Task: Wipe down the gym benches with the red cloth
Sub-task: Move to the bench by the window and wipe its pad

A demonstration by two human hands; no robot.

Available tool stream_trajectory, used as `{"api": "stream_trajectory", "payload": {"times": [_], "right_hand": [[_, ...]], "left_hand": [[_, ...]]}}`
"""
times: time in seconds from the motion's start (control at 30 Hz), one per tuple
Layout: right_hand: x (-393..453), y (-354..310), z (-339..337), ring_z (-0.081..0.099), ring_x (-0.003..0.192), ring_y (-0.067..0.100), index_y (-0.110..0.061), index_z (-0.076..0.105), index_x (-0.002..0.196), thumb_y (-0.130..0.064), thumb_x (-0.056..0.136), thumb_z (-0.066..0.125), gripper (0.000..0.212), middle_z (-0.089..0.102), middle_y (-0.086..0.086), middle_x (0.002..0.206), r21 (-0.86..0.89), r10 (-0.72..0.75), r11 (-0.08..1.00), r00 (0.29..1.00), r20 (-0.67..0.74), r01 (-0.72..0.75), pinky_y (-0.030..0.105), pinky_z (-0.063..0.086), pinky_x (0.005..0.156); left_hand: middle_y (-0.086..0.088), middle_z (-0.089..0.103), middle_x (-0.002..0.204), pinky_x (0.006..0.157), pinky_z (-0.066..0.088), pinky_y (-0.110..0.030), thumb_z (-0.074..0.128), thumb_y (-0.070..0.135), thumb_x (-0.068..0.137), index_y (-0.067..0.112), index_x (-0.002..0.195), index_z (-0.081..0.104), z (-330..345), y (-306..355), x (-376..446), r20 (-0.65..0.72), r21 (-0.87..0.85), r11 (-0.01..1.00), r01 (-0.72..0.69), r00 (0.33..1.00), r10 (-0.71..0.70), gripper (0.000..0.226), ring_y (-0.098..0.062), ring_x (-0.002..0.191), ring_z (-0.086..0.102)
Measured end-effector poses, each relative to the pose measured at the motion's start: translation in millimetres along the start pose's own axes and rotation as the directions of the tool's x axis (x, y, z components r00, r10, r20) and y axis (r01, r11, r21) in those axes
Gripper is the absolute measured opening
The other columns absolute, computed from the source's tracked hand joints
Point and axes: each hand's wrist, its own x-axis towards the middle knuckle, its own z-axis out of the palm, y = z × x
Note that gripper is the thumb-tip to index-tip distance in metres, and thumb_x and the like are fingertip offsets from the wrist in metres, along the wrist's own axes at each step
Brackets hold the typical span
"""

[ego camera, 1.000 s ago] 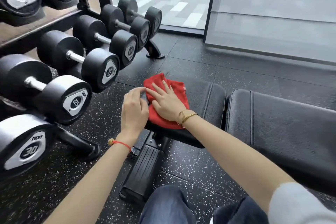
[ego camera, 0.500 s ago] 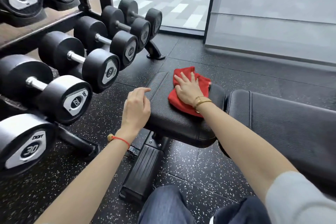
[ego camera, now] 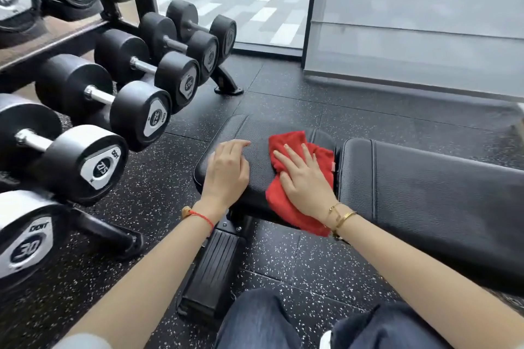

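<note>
A black padded gym bench lies across the middle of the view, with a small seat pad [ego camera: 255,136] and a longer back pad [ego camera: 425,193] to its right. The red cloth [ego camera: 289,142] is spread on the right part of the seat pad, its near end hanging over the front edge. My right hand [ego camera: 306,184] presses flat on the cloth with straight fingers. My left hand [ego camera: 226,173] rests on the seat pad's left end, fingers loosely curled, holding nothing.
A dumbbell rack [ego camera: 226,85] with several black dumbbells [ego camera: 136,110] stands close on the left. The bench's black foot [ego camera: 215,266] stretches toward my knees [ego camera: 261,323]. Speckled rubber floor [ego camera: 312,261] surrounds the bench; a glass wall [ego camera: 425,22] stands behind.
My right hand swept the cloth from the seat pad's left end to its far right, then back toward the near edge. My left hand stayed on the left end.
</note>
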Motion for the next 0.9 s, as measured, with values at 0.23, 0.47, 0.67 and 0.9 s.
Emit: {"api": "stream_trajectory", "payload": {"times": [0.23,0.47,0.67,0.9], "right_hand": [[65,26,-15,-0.007,0.149,0.034,-0.029,0.026,0.151,-0.031,0.1,0.031,0.052,0.011,-0.001,0.163,0.057,0.235,0.969,0.968,0.087,-0.24,0.051,-0.005,0.12],[-8,24,-9,-0.004,0.149,0.033,-0.026,0.028,0.151,-0.023,0.098,0.038,0.054,0.016,-0.001,0.161,0.058,-0.02,0.998,1.0,0.019,0.019,0.05,-0.001,0.12],[25,34,-15,-0.004,0.149,0.033,-0.027,0.03,0.15,-0.024,0.099,0.035,0.051,0.016,-0.002,0.162,0.097,0.12,0.988,0.992,0.033,-0.123,0.051,-0.003,0.12],[46,26,-17,-0.004,0.148,0.037,-0.024,0.027,0.151,-0.024,0.099,0.036,0.053,0.015,0.003,0.162,0.018,0.153,0.988,0.987,0.045,-0.153,0.052,-0.003,0.12]], "left_hand": [[0.0,0.058,0.131,0.108,0.031,-0.038,0.048,0.014,0.092,0.017,0.125,0.059,27,20,11,0.039,0.033,0.999,-0.029,0.999,0.027,0.036,-0.021,0.127,0.047],[0.002,0.059,0.13,0.11,0.031,-0.042,0.049,0.02,0.089,0.018,0.12,0.061,41,20,10,0.055,0.13,0.99,-0.048,0.998,0.041,0.033,-0.021,0.127,0.047],[0.002,0.058,0.132,0.111,0.031,-0.043,0.048,0.021,0.089,0.018,0.122,0.06,41,20,8,0.042,0.152,0.987,-0.055,0.998,0.049,0.036,-0.021,0.126,0.047],[0.004,0.058,0.132,0.112,0.03,-0.042,0.048,0.021,0.087,0.02,0.123,0.06,42,19,8,0.047,0.139,0.989,-0.049,0.998,0.042,0.037,-0.019,0.127,0.046]]}}
